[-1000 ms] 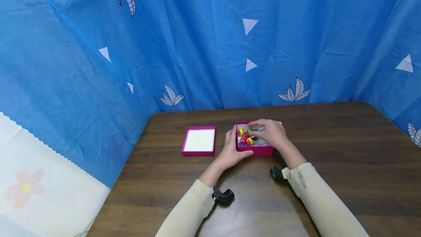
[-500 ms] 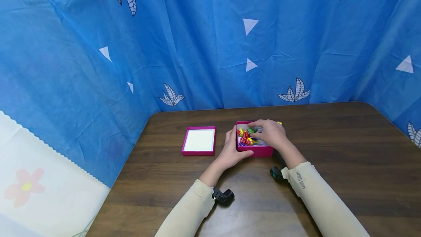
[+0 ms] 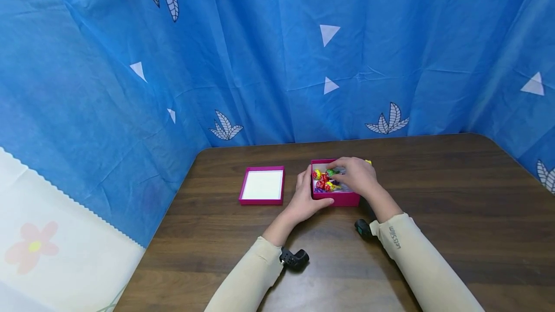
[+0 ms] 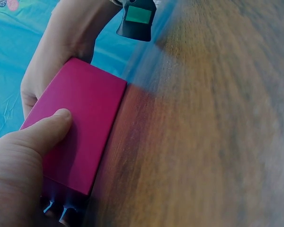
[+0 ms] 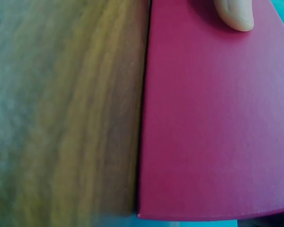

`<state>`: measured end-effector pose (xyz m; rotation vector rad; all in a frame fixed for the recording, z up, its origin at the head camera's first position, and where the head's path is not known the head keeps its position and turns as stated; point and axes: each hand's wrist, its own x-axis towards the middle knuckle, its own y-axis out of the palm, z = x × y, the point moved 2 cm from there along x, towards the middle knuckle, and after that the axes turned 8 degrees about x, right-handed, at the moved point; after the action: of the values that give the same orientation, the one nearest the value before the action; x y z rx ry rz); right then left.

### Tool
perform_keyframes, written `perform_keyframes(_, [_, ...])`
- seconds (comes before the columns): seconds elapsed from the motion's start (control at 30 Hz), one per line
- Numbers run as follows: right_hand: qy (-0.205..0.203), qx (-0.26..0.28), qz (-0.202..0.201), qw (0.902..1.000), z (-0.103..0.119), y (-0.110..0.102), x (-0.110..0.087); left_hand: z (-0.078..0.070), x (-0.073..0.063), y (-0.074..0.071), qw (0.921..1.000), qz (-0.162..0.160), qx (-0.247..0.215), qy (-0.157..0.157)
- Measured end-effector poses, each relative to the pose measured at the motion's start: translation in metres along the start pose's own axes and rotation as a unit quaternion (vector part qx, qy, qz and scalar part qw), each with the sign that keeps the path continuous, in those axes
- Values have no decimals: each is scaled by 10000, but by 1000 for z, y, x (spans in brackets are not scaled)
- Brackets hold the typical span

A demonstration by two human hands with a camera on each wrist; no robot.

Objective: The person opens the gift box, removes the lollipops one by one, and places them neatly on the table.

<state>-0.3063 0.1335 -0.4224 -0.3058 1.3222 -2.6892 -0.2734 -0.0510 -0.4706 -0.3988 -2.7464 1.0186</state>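
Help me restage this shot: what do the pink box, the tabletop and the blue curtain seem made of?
Pink box: probably stiff cardboard, smooth satin finish; flat faces and crisp edges suggest it.
Tabletop: wood or woodgrain laminate, softly glossy; brown grain and pale sheen show.
Blue curtain: likely thin fabric, slightly shiny; folds and creases.

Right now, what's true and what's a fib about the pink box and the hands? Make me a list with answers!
1. The left hand touches the pink box. True.
2. The box has no candies in it. False: colorful wrapped ones lie inside.
3. The lid lies on the table, left of the box. True.
4. The right hand rests on the lid. False: it reaches over the open box.
5. The table is bright green. False: it is brown.
6. The curtain is blue. True.
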Motion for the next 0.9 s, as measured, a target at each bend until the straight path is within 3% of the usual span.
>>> perform_keyframes(0.57, [-124, 470, -182, 9986, -3, 0, 0, 1, -1, 0, 9999, 16, -147, 17])
perform_keyframes(0.9, [-355, 992, -559, 9929, -10, -1, 0, 2, 0, 3, 9999, -17, -164, 2])
